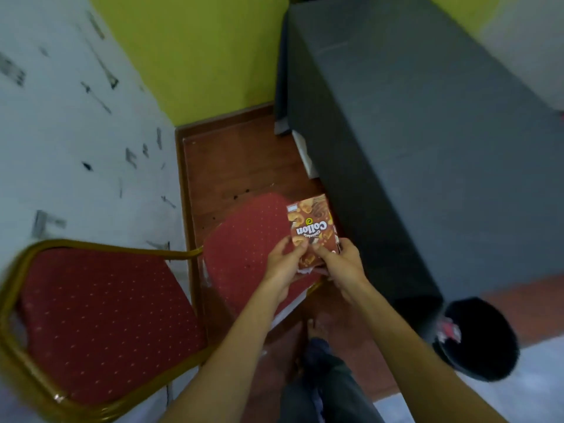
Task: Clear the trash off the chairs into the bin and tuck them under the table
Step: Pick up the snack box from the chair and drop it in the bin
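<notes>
Left hand [285, 259] and right hand [341, 261] both pinch brown cardboard Collon snack box [311, 225] by its near end, above red padded gold-framed chair's [244, 245] right seat edge; black round bin [482, 337] well apart.

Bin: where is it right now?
In the head view the black bin stands on the floor at lower right, by the near corner of the grey-covered table, to the right of the right hand, which shares the snack box with the left hand.
</notes>
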A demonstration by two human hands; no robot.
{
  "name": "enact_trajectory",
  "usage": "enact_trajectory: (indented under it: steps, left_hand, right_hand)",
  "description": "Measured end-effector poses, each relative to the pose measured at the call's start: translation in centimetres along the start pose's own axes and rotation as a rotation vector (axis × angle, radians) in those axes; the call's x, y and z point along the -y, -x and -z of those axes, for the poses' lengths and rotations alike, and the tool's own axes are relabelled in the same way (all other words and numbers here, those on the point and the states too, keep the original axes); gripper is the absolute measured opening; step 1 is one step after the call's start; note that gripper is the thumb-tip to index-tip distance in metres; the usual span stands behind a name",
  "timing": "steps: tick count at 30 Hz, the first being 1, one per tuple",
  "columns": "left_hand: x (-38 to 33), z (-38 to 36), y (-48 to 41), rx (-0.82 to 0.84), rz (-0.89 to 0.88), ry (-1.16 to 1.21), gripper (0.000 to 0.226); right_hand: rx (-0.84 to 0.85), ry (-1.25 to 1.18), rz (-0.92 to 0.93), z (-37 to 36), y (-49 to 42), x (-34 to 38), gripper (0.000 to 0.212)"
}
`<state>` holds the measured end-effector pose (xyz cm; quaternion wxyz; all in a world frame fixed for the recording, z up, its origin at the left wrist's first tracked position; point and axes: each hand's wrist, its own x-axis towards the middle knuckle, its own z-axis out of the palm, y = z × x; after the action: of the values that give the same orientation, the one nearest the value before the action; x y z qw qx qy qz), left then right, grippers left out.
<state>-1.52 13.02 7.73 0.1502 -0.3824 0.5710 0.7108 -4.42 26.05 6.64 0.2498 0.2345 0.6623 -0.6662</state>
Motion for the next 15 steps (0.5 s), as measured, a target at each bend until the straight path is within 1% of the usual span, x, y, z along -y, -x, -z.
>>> enact_trajectory:
  steps: [2, 5, 7, 10, 12, 15]
  left_hand:
    - [-1.1, -2.5, 1.9, 0.079, -0.035, -0.024, 0.021]
    - [-2.2, -7.0, 4.6, 0.182, -0.105, -0.089, 0.014]
    - [-2.3, -10.3, 5.9, 0.244, -0.144, -0.157, 0.021]
    - [-1.9, -15.5, 7.8, 0.318, -0.214, -0.327, 0.035]
    - [-1.3, -19.0, 8.7, 0.381, -0.250, -0.423, 0.043]
    - [0.4, -24.3, 9.7, 0.498, -0.249, -0.497, 0.059]
  right_hand:
    - [-0.072, -0.024, 0.051, 2.8, 2.4, 1.5, 0.047]
    - [-0.188, -0.063, 0.148, 7.2, 5.2, 2.7, 0.050]
    - [-0.261, -0.092, 0.199, 10.4, 6.5, 3.0, 0.043]
    - [-0.338, -0.195, 0.227, 15.4, 8.4, 3.1, 0.031]
    - [-0.408, -0.222, 0.229, 18.8, 9.5, 2.9, 0.034]
    - [-0.539, -0.204, 0.222, 23.9, 10.7, 2.1, 0.046]
